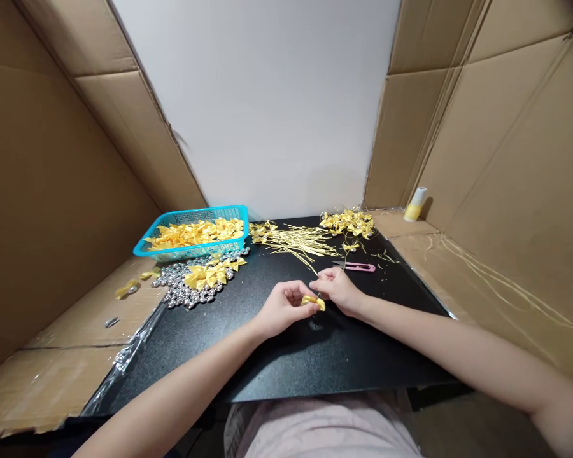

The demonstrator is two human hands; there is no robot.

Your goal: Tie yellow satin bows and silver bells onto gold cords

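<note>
Yellow ribbon bow (313,301): pinched just above the black tabletop (248,356), from the left by the closed fingers of the left hand (281,310), from the right by those of the right hand (339,291); judged light, soft, slippery, crushable; best gripped at the centre, not the loops.

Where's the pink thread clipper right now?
Head view, right of centre: the pink thread clipper lies on the black mat, just beyond the right hand, near the gold wire strands.
</note>
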